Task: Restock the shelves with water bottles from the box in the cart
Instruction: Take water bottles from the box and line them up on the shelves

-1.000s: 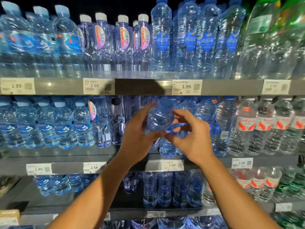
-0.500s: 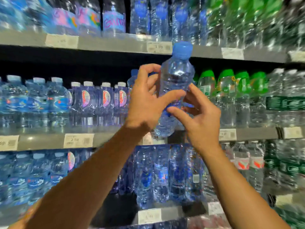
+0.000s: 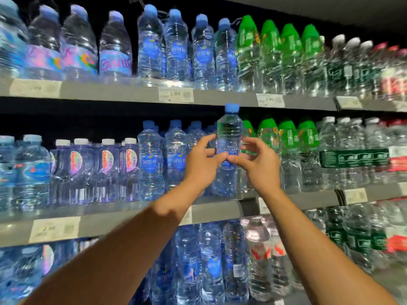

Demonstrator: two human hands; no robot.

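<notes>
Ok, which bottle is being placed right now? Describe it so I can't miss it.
Find the middle shelf, at the gap between blue-capped and green-capped rows. The water bottle there is upright, held by left hand and right hand. Only its blue cap rises above its neighbours.

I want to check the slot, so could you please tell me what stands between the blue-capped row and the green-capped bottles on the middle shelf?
In the head view, the held bottle, gripped by both the left hand and right hand.

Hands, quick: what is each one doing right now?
Left hand: curled round the blue-capped water bottle, holding it upright.
Right hand: also gripping that bottle, fingers curled on its other side.
</notes>
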